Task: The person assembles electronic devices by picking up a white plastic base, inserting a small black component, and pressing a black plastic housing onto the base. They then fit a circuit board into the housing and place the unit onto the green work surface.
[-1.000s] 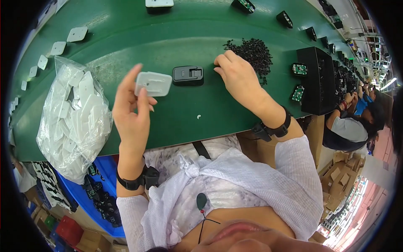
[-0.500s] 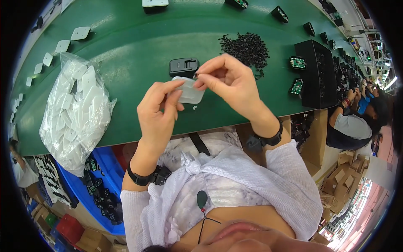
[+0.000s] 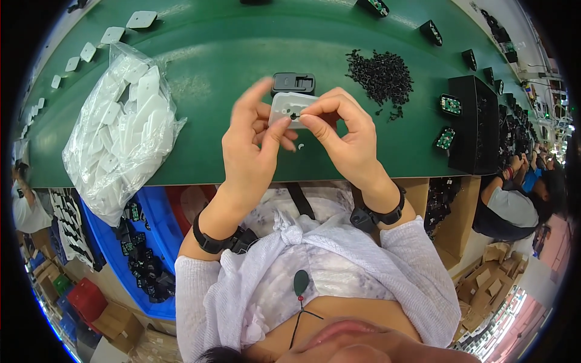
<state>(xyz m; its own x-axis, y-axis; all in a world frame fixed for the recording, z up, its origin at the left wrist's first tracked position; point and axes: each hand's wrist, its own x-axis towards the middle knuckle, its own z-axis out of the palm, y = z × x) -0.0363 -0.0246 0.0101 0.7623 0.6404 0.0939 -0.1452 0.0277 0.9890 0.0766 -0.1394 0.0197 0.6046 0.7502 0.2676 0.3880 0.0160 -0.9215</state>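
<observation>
Left hand (image 3: 251,140): We find the fingers closed on the white cover at its lower left, the thumb over the near edge and the index finger raised away from it.
Right hand (image 3: 348,134): We note the thumb and index finger pinched narrow on a small black piece (image 3: 294,116), against the cover's inner face.
White cover (image 3: 282,103): We see it lifted between the two hands, hollow side up, in front of the black case.
Black case (image 3: 295,82): We record it lying on the green table (image 3: 212,72), just beyond the cover, which hides part of its near side.
Black pile (image 3: 381,75): We observe many small loose pieces heaped beyond the right hand, a few strayed toward the person.
Plastic bag (image 3: 115,139): We find it transparent, filled with white plates, at the left of the table and overhanging its near edge.
Black box (image 3: 474,124): We locate it at the right, with two green circuit boards (image 3: 451,104) just beside its left wall.
White scrap (image 3: 301,146): We note one small curved bit on the table, near the cover.
</observation>
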